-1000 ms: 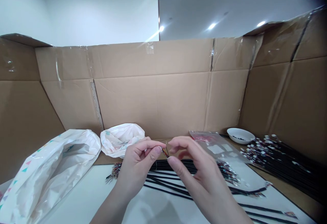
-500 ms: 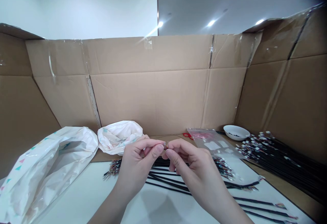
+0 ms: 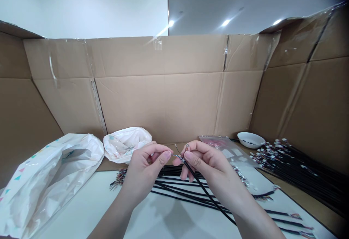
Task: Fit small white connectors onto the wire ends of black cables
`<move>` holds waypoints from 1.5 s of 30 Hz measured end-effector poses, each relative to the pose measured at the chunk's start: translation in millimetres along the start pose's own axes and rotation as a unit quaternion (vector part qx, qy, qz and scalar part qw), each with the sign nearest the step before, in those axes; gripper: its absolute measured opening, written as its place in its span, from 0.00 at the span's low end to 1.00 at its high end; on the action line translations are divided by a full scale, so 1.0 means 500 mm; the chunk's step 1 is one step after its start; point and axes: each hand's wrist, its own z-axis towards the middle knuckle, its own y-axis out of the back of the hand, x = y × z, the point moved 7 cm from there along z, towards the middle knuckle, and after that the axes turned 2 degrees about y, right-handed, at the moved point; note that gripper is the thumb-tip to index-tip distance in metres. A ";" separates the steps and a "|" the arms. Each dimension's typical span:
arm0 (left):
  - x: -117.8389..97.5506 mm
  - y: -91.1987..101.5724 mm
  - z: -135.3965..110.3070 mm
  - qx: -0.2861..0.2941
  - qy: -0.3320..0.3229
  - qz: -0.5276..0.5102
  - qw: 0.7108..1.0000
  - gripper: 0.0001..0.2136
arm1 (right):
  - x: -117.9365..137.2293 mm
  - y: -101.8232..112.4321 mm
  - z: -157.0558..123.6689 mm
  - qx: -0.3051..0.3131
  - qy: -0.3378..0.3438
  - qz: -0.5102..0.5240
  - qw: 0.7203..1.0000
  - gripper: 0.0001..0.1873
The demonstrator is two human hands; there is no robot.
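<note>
Right hand (image 3: 209, 166) pinches a thin black sheathed cable (image 3: 208, 193) near its fine bare wires (image 3: 176, 149); left hand (image 3: 144, 170) fingers are closed in a pinch beside them, contact unclear. Step looks like end-wire handling; calls for a steady pinch.

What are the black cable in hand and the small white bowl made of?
The black cable looks like matte plastic-sheathed wire; a thin strand sticks out at its end. The bowl looks like glossy ceramic from its smooth sheen, though plastic is possible.

We look out from a camera worn on the person's head — facing forward and down, close above the left hand (image 3: 143, 171) and right hand (image 3: 209, 166), with the white work surface (image 3: 81, 206) below, a cardboard wall (image 3: 163, 101) ahead, and the ceiling (image 3: 231, 3) topping the frame.
</note>
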 end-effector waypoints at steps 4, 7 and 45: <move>-0.005 0.003 -0.001 -0.028 -0.021 0.021 0.999 0.11 | -0.006 0.003 0.003 -0.006 -0.001 -0.009 1.000 0.18; -0.019 0.011 -0.010 -0.073 -0.066 0.043 0.994 0.07 | -0.013 -0.002 0.003 0.002 -0.003 -0.031 1.000 0.18; -0.017 -0.011 -0.007 0.011 -0.052 0.057 0.997 0.12 | -0.019 -0.006 -0.005 -0.005 -0.017 -0.148 0.989 0.12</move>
